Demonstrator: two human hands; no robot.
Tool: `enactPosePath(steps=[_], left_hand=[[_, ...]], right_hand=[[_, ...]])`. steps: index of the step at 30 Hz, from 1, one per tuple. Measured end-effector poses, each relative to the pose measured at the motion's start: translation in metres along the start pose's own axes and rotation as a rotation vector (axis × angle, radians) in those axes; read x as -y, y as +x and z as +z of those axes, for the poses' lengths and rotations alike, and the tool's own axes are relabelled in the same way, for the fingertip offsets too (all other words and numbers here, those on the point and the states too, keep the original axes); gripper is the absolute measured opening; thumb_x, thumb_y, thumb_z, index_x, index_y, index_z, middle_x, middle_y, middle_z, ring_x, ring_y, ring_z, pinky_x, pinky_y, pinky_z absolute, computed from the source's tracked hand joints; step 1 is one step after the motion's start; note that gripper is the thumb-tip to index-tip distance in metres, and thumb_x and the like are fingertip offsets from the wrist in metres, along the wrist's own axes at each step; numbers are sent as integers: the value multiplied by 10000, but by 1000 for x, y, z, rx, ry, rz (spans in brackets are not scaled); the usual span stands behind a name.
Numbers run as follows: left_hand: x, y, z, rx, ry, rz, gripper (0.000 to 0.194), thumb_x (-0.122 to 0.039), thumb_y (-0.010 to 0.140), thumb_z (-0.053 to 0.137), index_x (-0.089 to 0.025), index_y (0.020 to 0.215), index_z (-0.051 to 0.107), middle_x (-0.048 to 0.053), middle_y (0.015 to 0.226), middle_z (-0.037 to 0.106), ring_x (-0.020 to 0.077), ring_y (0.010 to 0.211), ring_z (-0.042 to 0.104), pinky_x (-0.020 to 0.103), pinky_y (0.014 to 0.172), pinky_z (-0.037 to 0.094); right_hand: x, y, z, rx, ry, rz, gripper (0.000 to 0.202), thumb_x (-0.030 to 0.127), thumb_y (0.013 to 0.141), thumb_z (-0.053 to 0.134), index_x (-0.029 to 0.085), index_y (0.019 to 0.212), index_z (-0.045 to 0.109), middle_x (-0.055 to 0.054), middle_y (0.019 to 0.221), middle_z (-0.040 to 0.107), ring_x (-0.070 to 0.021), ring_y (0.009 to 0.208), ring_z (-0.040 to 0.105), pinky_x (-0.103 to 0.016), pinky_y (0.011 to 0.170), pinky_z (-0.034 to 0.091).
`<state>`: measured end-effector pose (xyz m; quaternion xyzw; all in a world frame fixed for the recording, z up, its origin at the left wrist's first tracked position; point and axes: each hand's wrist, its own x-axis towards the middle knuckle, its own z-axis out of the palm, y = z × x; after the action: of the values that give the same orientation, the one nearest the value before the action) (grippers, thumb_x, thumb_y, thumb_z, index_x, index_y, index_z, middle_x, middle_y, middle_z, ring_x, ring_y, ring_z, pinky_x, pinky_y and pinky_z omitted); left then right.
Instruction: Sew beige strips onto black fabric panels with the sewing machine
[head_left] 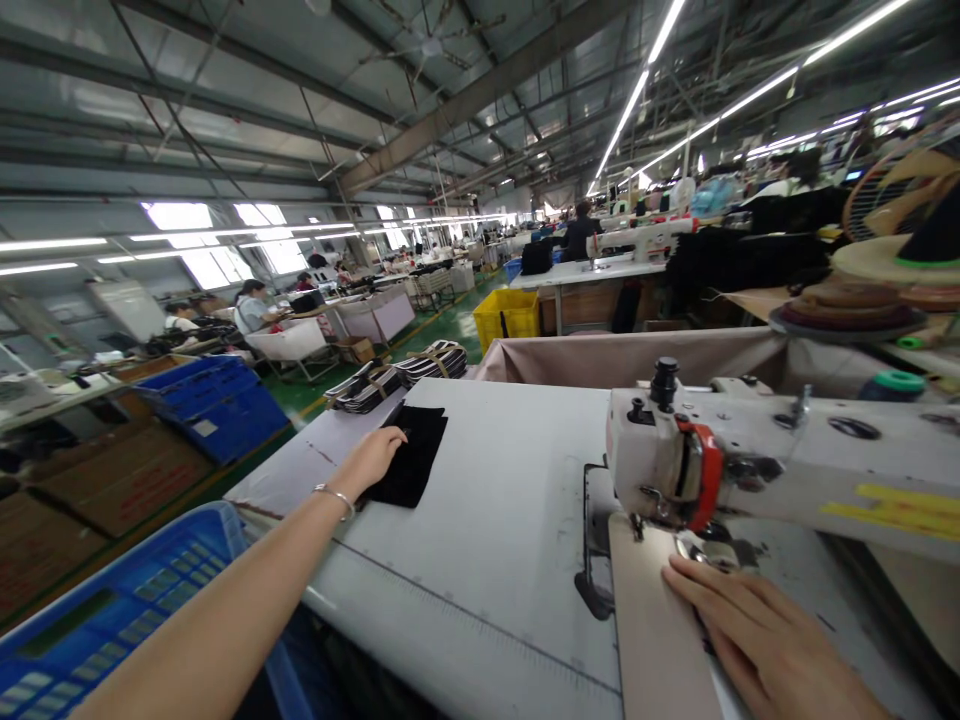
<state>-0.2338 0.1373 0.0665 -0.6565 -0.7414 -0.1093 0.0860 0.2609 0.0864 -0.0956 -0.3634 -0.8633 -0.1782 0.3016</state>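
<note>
My left hand (379, 455) reaches far across the table to a dark piece of black fabric (415, 465). Its fingers are closed in a pinch at the fabric's upper surface. The fabric lies flat at the table's left end. My right hand (772, 635) is stretched out beside the sewing machine (675, 455), holding nothing. Its fingertips rest near the needle area, at the edge of a beige panel (656, 620). That panel lies under the machine head and runs toward me. The needle itself is hard to make out.
Strapped bundles of cut pieces (367, 385) lie behind the black fabric. A blue basket (232, 535) stands at the left front, with blue crates (217, 405) beyond it. A fabric-lined bin (630, 355) is behind the table. Thread cones (847, 310) stand at the right. Other people work farther back.
</note>
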Motion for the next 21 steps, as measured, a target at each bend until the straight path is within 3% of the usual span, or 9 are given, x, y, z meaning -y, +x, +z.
enactPosePath(steps=[3,5,7,9,11,14,15,18,21], left_hand=[[2,0,-58,-282,13,-57,345,-149,940,311,-119,1046,639,144,1135,663,266,1115,606,370,983,463],[-5,-6,-104,-453,15,-25,387,-193,961,242,-109,1118,586,123,1192,606,266,1179,546,393,1039,410],[-22,-13,-139,-442,-7,136,365,-278,970,283,-139,1094,596,22,1115,612,197,1089,574,344,1021,399],[-51,-16,-149,-253,-114,438,391,-346,984,292,-135,1082,606,-21,1028,623,152,975,600,319,959,406],[-92,-19,-128,-1,-255,634,310,-369,986,380,-193,1120,598,-38,1087,646,155,993,613,268,908,423],[-167,-25,-56,469,-469,746,176,-292,951,532,-229,1109,576,-38,997,703,150,914,650,223,826,454],[-190,-28,-29,549,-517,737,148,-288,912,607,-226,1045,598,-36,942,708,154,874,654,219,792,458],[-237,-42,33,568,-525,694,219,-378,827,721,-205,916,620,-2,849,694,185,773,647,246,680,457],[-241,-57,54,468,-483,560,244,-413,837,664,-188,912,605,64,900,680,247,812,634,317,698,451]], right_hand=[[3,3,-6,7,19,18,394,313,923,486,307,1288,632,7,1248,676,-234,990,685,-400,823,576],[4,4,-12,26,49,26,377,323,941,479,314,1285,632,7,1255,672,-233,1025,677,-403,853,574],[7,8,-19,52,85,39,345,328,956,479,322,1258,645,7,1250,673,-228,1056,668,-403,888,567],[10,16,-26,94,133,44,311,320,968,486,320,1226,660,6,1226,685,-216,1065,667,-384,897,566],[14,27,-30,143,178,43,290,300,978,493,301,1214,660,-4,1203,695,-208,1048,671,-370,890,567],[18,41,-32,189,207,62,274,263,982,503,262,1217,644,-32,1212,686,-221,1039,663,-396,891,555],[19,43,-32,196,212,74,273,250,982,505,252,1222,635,-40,1220,679,-225,1042,658,-406,893,548],[21,45,-34,224,239,109,274,213,978,507,232,1234,605,-59,1227,662,-225,1053,640,-408,893,533],[22,45,-37,232,273,129,278,179,966,507,223,1227,590,-66,1218,656,-232,1056,630,-409,892,524]])
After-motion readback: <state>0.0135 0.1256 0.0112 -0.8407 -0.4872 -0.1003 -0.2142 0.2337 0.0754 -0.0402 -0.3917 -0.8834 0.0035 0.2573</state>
